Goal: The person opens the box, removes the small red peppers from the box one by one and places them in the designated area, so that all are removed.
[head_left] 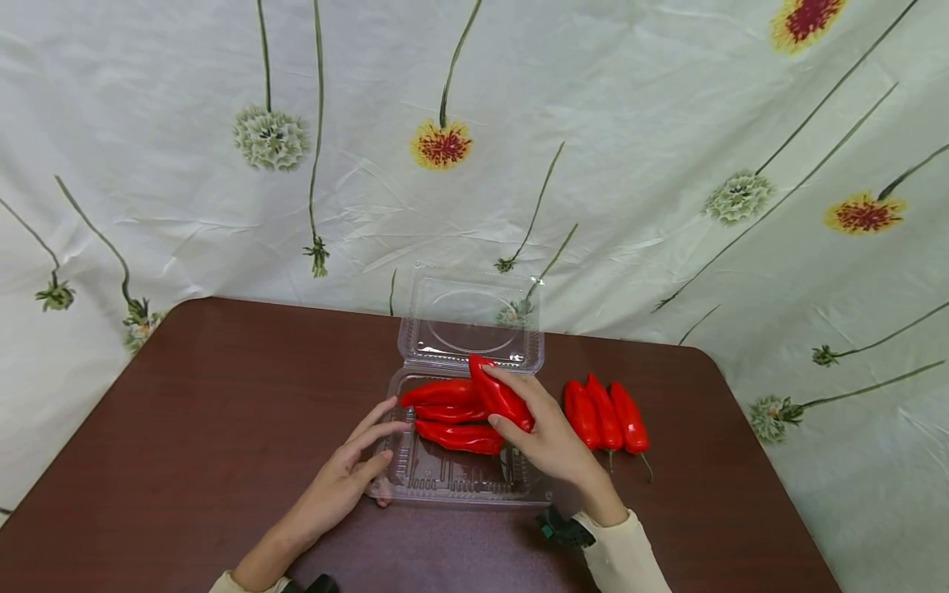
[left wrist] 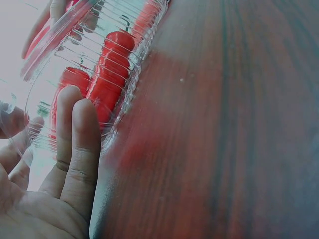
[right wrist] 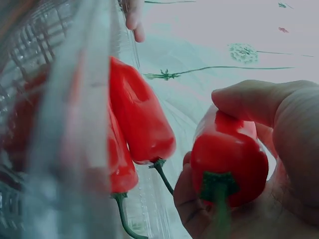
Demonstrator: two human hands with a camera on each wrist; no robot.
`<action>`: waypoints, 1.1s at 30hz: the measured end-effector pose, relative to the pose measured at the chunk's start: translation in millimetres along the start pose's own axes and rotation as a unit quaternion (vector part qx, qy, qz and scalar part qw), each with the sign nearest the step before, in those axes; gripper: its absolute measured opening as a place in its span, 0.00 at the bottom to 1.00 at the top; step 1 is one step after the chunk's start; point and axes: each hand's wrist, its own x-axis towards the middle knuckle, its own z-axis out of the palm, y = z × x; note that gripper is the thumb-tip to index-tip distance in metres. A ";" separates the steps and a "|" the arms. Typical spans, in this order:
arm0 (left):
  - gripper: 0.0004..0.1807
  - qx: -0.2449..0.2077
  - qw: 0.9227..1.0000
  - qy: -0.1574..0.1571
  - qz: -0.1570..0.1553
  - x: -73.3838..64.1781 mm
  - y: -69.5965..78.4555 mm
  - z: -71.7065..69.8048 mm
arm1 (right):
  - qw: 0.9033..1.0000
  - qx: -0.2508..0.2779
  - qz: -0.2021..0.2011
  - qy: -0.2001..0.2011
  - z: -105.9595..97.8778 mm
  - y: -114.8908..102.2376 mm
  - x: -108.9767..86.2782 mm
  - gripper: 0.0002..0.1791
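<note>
My right hand (head_left: pixel 552 432) grips a red chili pepper (head_left: pixel 498 395) over the right side of a clear plastic clamshell box (head_left: pixel 463 496). In the right wrist view, thumb and fingers wrap this pepper (right wrist: pixel 229 159), its green stem toward the camera. Several red peppers (head_left: pixel 460 436) lie side by side inside the box, stems to the right. My left hand (head_left: pixel 344 478) rests against the box's left side, fingers fairly straight. In the left wrist view two extended fingers (left wrist: pixel 84 144) touch the clear wall, with peppers (left wrist: pixel 112 74) visible through it.
Three more red peppers (head_left: pixel 606 416) lie on the brown table (head_left: pixel 222 428) to the right of the box. The box's lid (head_left: pixel 474 317) stands raised at the back, near a white flower-patterned cloth (head_left: pixel 356 206) that hangs behind the table.
</note>
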 end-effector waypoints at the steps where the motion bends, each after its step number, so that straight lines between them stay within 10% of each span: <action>1: 0.20 -0.001 1.000 -0.001 0.001 0.1 -0.1 -0.1 | 1.000 0.005 0.006 0.002 -1.1 0.1 -0.3 0.36; 33: 0.20 -0.011 1.000 0.000 0.004 -0.3 1.2 1.1 | 0.985 0.032 0.129 0.113 -56.8 24.4 -14.5 0.32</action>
